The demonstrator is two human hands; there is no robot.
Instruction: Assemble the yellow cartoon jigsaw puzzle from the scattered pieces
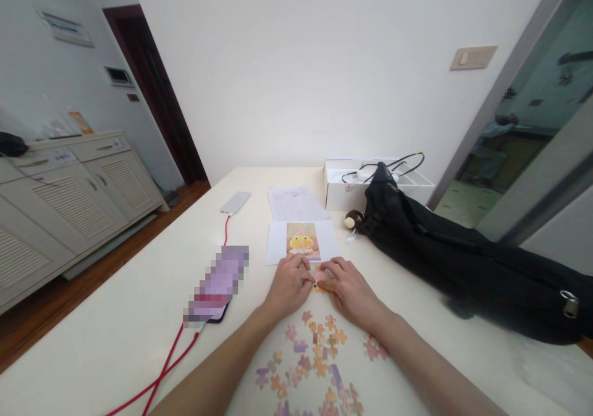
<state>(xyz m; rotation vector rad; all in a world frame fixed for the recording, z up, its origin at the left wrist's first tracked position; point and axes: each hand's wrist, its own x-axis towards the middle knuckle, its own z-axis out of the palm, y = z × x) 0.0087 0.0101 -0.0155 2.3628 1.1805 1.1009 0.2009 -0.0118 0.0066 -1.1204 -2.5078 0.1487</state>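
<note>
Both my hands rest on the cream table [139,317], side by side just below a printed reference picture of a yellow cartoon figure [303,241]. My left hand [290,282] has its fingers curled and pressed down onto small joined puzzle pieces [317,278]. My right hand [349,286] pinches the same cluster from the right, fingertips meeting the left hand's. Several loose pink, orange and purple puzzle pieces [315,360] lie scattered between my forearms, nearer to me.
A phone [217,285] with a red cable [167,366] lies left of my hands, another phone [235,202] farther back. A sheet of paper [296,203], a white box [336,187] with cables and a long black bag [463,262] sit to the right. A cabinet [69,194] stands at left.
</note>
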